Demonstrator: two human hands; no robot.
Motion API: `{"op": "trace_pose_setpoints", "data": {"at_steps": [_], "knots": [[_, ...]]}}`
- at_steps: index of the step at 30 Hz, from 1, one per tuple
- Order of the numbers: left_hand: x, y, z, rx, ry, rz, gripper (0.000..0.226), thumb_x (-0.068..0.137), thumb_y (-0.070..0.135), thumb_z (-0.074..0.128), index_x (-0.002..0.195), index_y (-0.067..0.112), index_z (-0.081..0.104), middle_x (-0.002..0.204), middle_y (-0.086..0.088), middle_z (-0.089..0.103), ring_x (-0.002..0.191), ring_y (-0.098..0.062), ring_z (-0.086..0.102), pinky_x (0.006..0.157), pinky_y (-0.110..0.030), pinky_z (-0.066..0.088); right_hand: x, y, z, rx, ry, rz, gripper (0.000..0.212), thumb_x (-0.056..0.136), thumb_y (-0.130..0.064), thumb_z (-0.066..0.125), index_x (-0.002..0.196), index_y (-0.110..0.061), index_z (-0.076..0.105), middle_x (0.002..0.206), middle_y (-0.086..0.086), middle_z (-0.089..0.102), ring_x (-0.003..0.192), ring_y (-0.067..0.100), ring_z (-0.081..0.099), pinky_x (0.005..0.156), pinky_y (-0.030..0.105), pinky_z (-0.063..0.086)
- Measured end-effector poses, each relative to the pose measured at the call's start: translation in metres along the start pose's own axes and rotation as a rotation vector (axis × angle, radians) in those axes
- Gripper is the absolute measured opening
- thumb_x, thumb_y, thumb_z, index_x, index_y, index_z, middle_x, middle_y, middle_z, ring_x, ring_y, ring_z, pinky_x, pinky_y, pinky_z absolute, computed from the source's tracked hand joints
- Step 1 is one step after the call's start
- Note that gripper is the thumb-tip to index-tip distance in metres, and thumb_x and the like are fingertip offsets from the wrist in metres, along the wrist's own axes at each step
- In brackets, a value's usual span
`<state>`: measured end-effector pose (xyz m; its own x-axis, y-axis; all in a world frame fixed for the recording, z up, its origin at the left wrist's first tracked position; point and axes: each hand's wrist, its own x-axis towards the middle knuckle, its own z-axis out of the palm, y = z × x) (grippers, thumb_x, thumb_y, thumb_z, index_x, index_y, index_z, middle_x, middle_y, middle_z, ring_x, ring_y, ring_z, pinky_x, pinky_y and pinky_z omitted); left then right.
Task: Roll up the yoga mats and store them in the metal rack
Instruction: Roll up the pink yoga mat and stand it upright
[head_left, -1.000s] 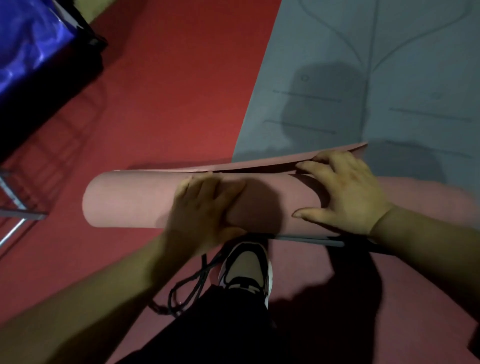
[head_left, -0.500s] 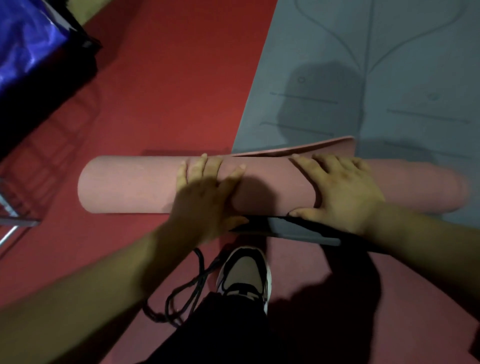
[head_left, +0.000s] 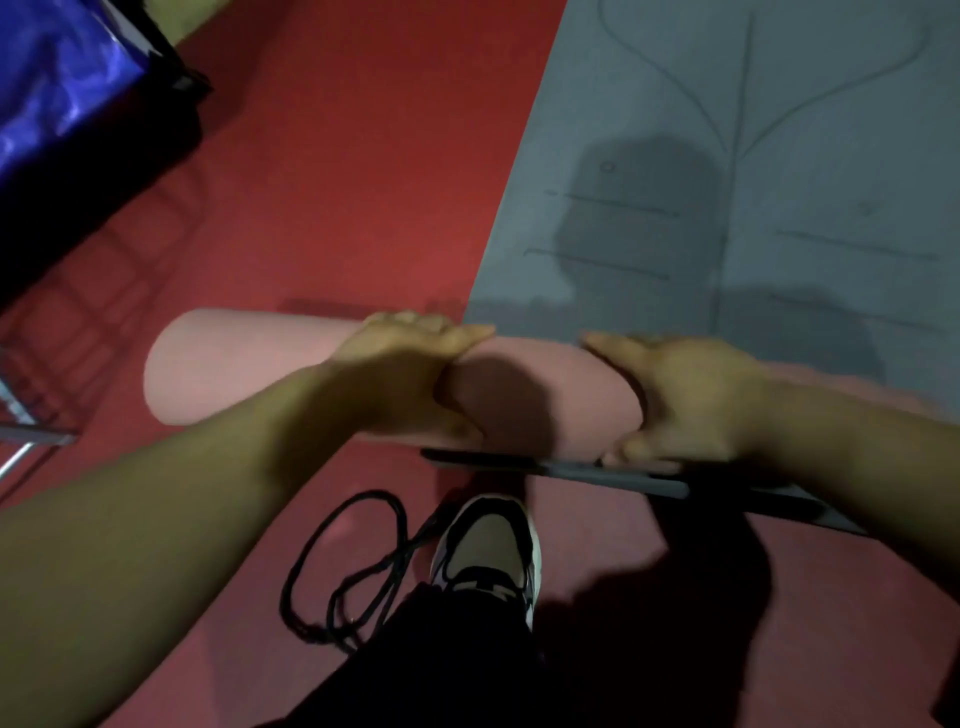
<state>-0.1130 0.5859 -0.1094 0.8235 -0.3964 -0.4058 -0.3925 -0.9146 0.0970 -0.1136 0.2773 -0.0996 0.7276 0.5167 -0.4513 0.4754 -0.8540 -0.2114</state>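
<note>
The pink mat (head_left: 249, 369) lies rolled on the red floor (head_left: 363, 182), its right part resting on the flat grey mat (head_left: 779, 156). The left hand (head_left: 410, 374) and right hand (head_left: 691, 395) clasp its middle. It is probably light, springy foam, so hold across the loose flap.

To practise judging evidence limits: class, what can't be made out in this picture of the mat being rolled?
Head view:
- pink roll: right end blurred, partly behind the right forearm.
- metal rack: cut off by left edge.
- grey mat: far end beyond top edge.
- blue shiny object: cut off by the corner, unidentifiable.
</note>
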Motion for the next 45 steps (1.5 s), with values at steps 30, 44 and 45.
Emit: {"op": "trace_pose_setpoints", "data": {"at_steps": [30, 44, 45], "knots": [[-0.06, 0.01, 0.056, -0.159, 0.257, -0.489, 0.105, 0.074, 0.083, 0.055, 0.154, 0.053, -0.006, 0.17, 0.004, -0.005, 0.156, -0.031, -0.009, 0.117, -0.072, 0.005, 0.09, -0.034, -0.029, 0.275, -0.154, -0.032, 0.135, 0.042, -0.073, 0.086, 0.155, -0.031, 0.025, 0.156, -0.002, 0.039, 0.138, 0.021, 0.043, 0.112, 0.031, 0.037], [-0.048, -0.002, 0.067, -1.465, 0.544, -0.86, 0.127, 0.078, 0.013, 0.085, 0.157, 0.048, -0.008, 0.141, -0.008, 0.056, 0.121, -0.026, 0.062, 0.1, -0.046, 0.053, 0.096, -0.063, -0.018, 0.336, -0.119, 0.113, 0.148, 0.039, -0.085, 0.078, 0.158, -0.039, 0.003, 0.16, 0.011, 0.029, 0.143, 0.032, 0.038, 0.115, 0.041, 0.037], [-0.044, 0.0, 0.065, -1.616, 0.542, -0.809, 0.125, 0.084, 0.003, 0.077, 0.156, 0.047, -0.015, 0.13, -0.009, 0.064, 0.11, -0.026, 0.066, 0.091, -0.045, 0.056, 0.095, -0.065, -0.017, 0.327, -0.124, 0.09, 0.148, 0.045, -0.079, 0.082, 0.159, -0.04, -0.004, 0.164, 0.01, 0.024, 0.147, 0.03, 0.033, 0.116, 0.038, 0.034]]}}
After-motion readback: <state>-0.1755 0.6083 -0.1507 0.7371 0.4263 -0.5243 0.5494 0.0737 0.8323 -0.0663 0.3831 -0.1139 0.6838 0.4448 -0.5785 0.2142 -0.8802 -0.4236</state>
